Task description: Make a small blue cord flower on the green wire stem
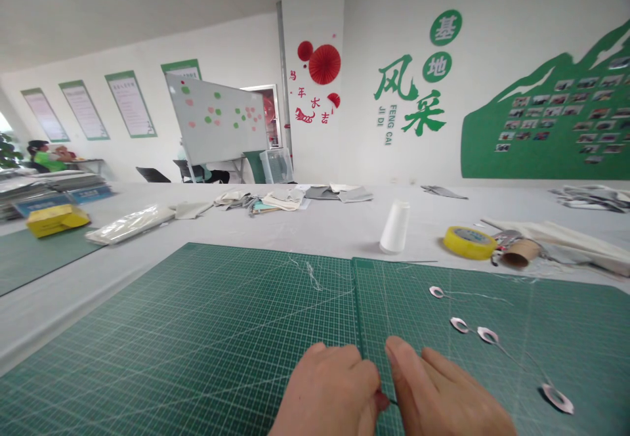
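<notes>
My left hand (329, 390) is closed, low in the middle of the head view, over the seam between two green cutting mats (221, 318). Just right of it, my right hand (438, 390) has its fingers curled and its thumb pointing forward. A short dark, thin piece (392, 402) shows between the two hands; the rest of it is hidden, and I cannot make out what it is. Several small pale rings with threads, one of them a ring (487, 335), lie on the right mat beyond and beside my right hand.
A white thread cone (395, 227), yellow tape roll (469, 242) and cardboard tube (520, 253) stand or lie beyond the mats. Fabric pieces (285, 198) lie along the far edge. At left are a yellow box (58, 220) and plastic-wrapped pack (130, 224). People sit far back.
</notes>
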Tool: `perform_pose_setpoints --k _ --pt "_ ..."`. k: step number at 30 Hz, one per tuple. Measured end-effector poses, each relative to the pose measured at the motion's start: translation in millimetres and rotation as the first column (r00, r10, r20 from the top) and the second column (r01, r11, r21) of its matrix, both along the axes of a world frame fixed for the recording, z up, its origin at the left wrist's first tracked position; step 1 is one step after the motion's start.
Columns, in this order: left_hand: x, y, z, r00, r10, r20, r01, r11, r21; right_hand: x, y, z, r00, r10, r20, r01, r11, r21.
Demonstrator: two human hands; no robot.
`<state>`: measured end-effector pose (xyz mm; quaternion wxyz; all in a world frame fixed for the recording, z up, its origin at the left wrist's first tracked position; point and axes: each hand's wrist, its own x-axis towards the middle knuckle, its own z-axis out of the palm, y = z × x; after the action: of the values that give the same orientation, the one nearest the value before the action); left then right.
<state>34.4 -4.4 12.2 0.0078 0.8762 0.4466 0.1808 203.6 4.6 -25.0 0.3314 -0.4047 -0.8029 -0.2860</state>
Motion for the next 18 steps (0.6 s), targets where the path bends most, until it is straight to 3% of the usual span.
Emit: perform_pose_setpoints --k 3,7,11,18 --pt "-4 0 11.3 1.000 -0.008 -0.010 0.008 1.000 0.003 1 0 0.5 0.994 0.015 -0.108 -0.026 0.995 -0.095" --pt "-12 7 30.3 0.998 0.001 -0.065 0.008 0.991 0.135 10 -1 19.3 0.973 0.017 -0.231 -0.075 0.968 -0.242" --pt "-20 17 44.5 0.995 0.035 -0.093 -0.011 0.969 0.245 20 5 37.8 0.925 0.002 -0.381 -0.095 0.970 -0.225" --pt "-34 25 49.7 0.985 0.135 -0.112 -0.097 0.951 0.294 30 22 36.5 0.816 -0.063 -0.574 -0.145 0.940 -0.310"
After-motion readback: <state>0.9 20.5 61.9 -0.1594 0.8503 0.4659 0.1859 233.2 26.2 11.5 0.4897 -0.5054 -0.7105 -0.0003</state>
